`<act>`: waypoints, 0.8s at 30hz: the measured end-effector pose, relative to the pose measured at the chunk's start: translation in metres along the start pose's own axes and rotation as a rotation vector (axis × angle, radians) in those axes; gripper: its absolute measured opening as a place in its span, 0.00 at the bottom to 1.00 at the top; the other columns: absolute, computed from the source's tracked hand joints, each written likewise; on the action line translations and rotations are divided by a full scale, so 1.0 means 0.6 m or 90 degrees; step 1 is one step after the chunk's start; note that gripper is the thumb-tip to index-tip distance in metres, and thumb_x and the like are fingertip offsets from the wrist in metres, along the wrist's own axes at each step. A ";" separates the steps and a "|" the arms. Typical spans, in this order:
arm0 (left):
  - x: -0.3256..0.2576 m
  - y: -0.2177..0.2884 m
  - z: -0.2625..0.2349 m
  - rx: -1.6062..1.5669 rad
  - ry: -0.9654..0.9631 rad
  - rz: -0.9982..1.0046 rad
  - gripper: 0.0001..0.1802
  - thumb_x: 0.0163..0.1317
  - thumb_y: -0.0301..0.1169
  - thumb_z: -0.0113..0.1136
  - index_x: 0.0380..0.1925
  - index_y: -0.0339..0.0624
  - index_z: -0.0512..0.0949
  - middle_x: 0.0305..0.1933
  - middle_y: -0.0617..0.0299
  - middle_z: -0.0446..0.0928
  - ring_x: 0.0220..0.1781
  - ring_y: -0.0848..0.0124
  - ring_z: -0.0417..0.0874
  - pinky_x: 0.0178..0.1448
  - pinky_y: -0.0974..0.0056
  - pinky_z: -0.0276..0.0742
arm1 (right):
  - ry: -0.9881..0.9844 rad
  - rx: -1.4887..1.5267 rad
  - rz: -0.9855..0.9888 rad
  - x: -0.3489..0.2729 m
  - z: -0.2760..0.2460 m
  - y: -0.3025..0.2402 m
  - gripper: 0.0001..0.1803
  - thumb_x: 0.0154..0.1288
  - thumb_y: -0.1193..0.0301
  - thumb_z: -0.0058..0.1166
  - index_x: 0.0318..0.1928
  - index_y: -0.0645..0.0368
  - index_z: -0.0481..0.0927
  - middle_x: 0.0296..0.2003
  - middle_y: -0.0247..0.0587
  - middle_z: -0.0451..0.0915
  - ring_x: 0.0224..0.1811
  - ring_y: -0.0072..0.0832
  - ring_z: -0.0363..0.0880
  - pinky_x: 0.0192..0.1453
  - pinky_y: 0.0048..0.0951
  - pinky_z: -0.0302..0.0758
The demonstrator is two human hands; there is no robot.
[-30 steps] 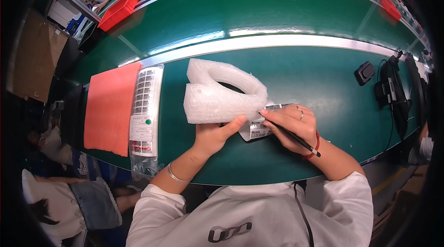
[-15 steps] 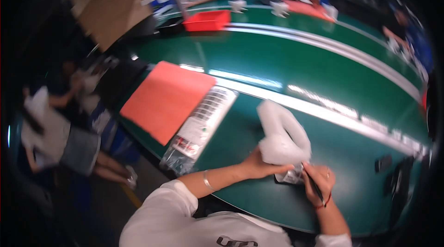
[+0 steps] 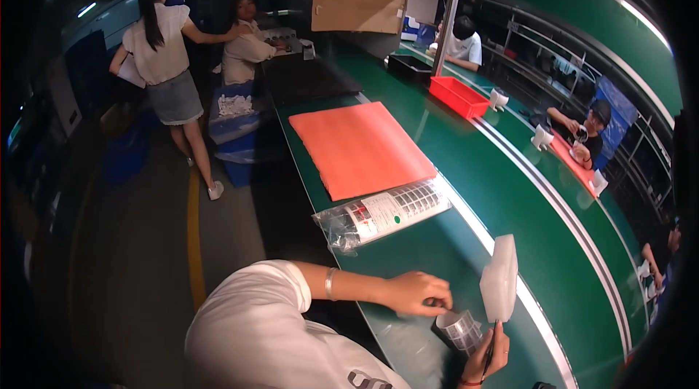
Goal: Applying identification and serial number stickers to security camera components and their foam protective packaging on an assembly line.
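My right hand (image 3: pixel 486 358) holds a thin dark pen-like tool (image 3: pixel 491 347). The same hand also holds up a white curved part (image 3: pixel 499 280) by its lower end, standing almost upright above the fingers. My left hand (image 3: pixel 419 293) is closed, its fingers curled and the fingertips close together; anything between them is too small to make out. Just below those fingertips, a roll of silvery labels (image 3: pixel 461 331) with a grid pattern lies on the green table (image 3: pixel 408 338), between my two hands.
A clear bag with a printed label sheet (image 3: pixel 386 214) lies beyond my left hand, beside an orange mat (image 3: pixel 364 148). Farther off are a red bin (image 3: pixel 459 97) and a black tray (image 3: pixel 409 67). Several people sit or stand around; a walkway (image 3: pixel 171 243) runs at left.
The view has swung left. The white part has passed from my left hand to my right, which keeps the dark tool. My left hand is now by the label roll.
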State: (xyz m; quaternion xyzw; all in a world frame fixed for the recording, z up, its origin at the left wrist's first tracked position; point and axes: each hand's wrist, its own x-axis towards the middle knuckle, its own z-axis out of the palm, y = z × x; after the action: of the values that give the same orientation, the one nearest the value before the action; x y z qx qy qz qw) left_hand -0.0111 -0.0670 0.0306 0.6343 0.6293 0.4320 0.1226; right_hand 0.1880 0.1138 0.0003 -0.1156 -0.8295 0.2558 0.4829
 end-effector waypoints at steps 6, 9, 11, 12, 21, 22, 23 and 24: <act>-0.091 -0.006 0.046 0.122 0.056 -0.111 0.16 0.61 0.37 0.61 0.48 0.45 0.77 0.38 0.61 0.77 0.38 0.67 0.80 0.44 0.63 0.77 | 0.033 -0.074 -0.064 0.007 -0.030 -0.009 0.12 0.61 0.82 0.57 0.46 0.64 0.83 0.27 0.47 0.77 0.26 0.37 0.75 0.33 0.33 0.74; -0.094 0.027 0.029 0.181 0.096 -0.115 0.21 0.62 0.37 0.61 0.54 0.48 0.76 0.45 0.60 0.78 0.52 0.66 0.79 0.57 0.62 0.75 | 0.029 -0.004 -0.022 -0.011 -0.037 0.005 0.12 0.63 0.82 0.55 0.47 0.65 0.82 0.30 0.48 0.79 0.30 0.38 0.77 0.37 0.35 0.75; -0.083 0.084 -0.032 0.312 0.184 0.050 0.23 0.62 0.35 0.62 0.57 0.49 0.75 0.52 0.61 0.77 0.59 0.66 0.77 0.65 0.59 0.71 | 0.036 0.015 -0.029 -0.018 -0.050 0.003 0.12 0.63 0.81 0.55 0.48 0.65 0.82 0.31 0.48 0.79 0.31 0.38 0.77 0.37 0.34 0.75; -0.074 0.146 -0.092 0.400 0.246 0.125 0.28 0.58 0.34 0.65 0.60 0.44 0.72 0.53 0.56 0.75 0.58 0.59 0.76 0.62 0.57 0.71 | 0.061 0.024 -0.047 -0.021 -0.053 0.006 0.12 0.63 0.81 0.56 0.47 0.66 0.82 0.31 0.48 0.79 0.30 0.38 0.76 0.37 0.34 0.75; -0.114 0.595 -0.311 1.039 0.488 0.758 0.44 0.51 0.57 0.67 0.60 0.45 0.62 0.62 0.52 0.63 0.58 0.58 0.67 0.63 0.47 0.58 | 0.054 -0.018 -0.006 -0.015 0.011 0.059 0.12 0.63 0.79 0.56 0.48 0.63 0.82 0.28 0.46 0.77 0.28 0.37 0.75 0.35 0.35 0.74; -0.117 0.600 -0.310 1.058 0.495 0.759 0.44 0.51 0.57 0.67 0.60 0.45 0.62 0.62 0.52 0.63 0.58 0.58 0.67 0.63 0.47 0.58 | 0.099 0.092 -0.031 -0.007 0.015 0.044 0.12 0.63 0.78 0.57 0.47 0.62 0.83 0.28 0.47 0.77 0.28 0.38 0.75 0.35 0.34 0.74; -0.126 0.614 -0.305 1.075 0.500 0.764 0.44 0.51 0.57 0.67 0.60 0.45 0.62 0.62 0.52 0.63 0.58 0.58 0.67 0.63 0.47 0.58 | 0.095 0.075 -0.036 -0.002 0.006 0.031 0.11 0.63 0.78 0.57 0.46 0.63 0.83 0.29 0.48 0.78 0.29 0.38 0.76 0.35 0.33 0.74; -0.131 0.628 -0.301 1.094 0.501 0.773 0.44 0.51 0.57 0.67 0.60 0.45 0.62 0.62 0.52 0.63 0.58 0.58 0.67 0.63 0.47 0.58 | 0.096 0.062 -0.040 0.004 -0.004 0.024 0.10 0.63 0.79 0.57 0.45 0.64 0.83 0.30 0.50 0.79 0.29 0.39 0.77 0.35 0.33 0.75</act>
State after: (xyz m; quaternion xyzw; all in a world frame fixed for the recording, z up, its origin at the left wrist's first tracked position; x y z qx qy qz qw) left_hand 0.1358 -0.2755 0.3707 0.5293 0.2998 0.0131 -0.7936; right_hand 0.1883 0.1276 -0.0045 -0.0850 -0.7805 0.2711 0.5569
